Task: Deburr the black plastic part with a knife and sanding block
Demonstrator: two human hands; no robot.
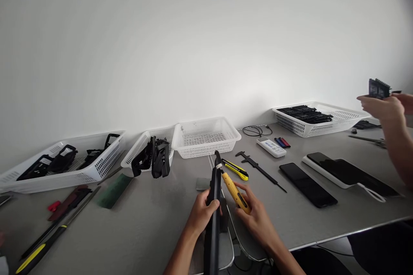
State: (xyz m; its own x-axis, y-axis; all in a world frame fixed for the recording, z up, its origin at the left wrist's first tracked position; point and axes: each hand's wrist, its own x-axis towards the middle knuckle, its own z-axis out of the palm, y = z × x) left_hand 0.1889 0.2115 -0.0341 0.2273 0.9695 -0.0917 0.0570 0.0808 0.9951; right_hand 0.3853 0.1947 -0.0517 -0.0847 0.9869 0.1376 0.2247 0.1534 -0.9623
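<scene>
Near the table's front edge my left hand [204, 211] is closed around a long black part [213, 223], which stretches from the bottom of the view toward the middle basket. My right hand [253, 211] grips a yellow-handled tool [236, 193]. The tool's front end meets the black part near its far end; whether its tip touches is too small to tell. Just beyond the right hand lie a yellow and black cutter [237, 169] and a black caliper [260, 169]. A small grey block [203, 184] rests left of the black part.
White baskets hold black parts at left [97, 169], centre-left [129, 154] and right [300, 126]; another basket [206, 148] stands mid-table. Phones [308, 184] lie at right, files [41, 251] and a green plate [114, 191] at left. Another person's hand [383, 107] holds a black part.
</scene>
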